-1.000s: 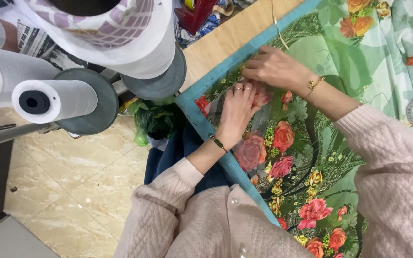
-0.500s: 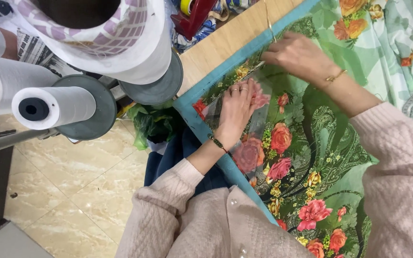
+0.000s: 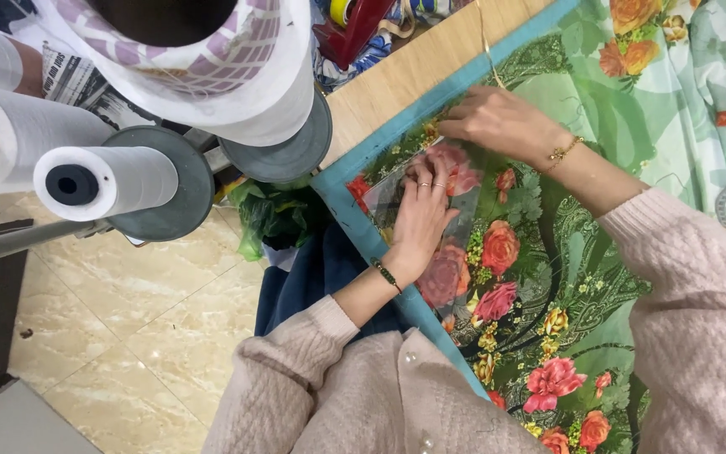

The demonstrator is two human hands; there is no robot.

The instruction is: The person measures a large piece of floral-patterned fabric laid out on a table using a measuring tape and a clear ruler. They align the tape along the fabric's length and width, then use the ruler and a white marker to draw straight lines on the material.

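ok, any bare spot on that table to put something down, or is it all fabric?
One bare strip of wooden tabletop, between the floral fabric's teal border and the grey spool base. The fabric corner is crowded: left hand flat on it, right hand just above. Clutter lines the table's far edge.

Left hand (image 3: 422,210) palm down, fingers extended and held together, wrist straight, forearm angled up from the torso, right hand (image 3: 502,124) palm down ahead of it, fingers curled towards the left, right forearm crossing diagonally from lower right
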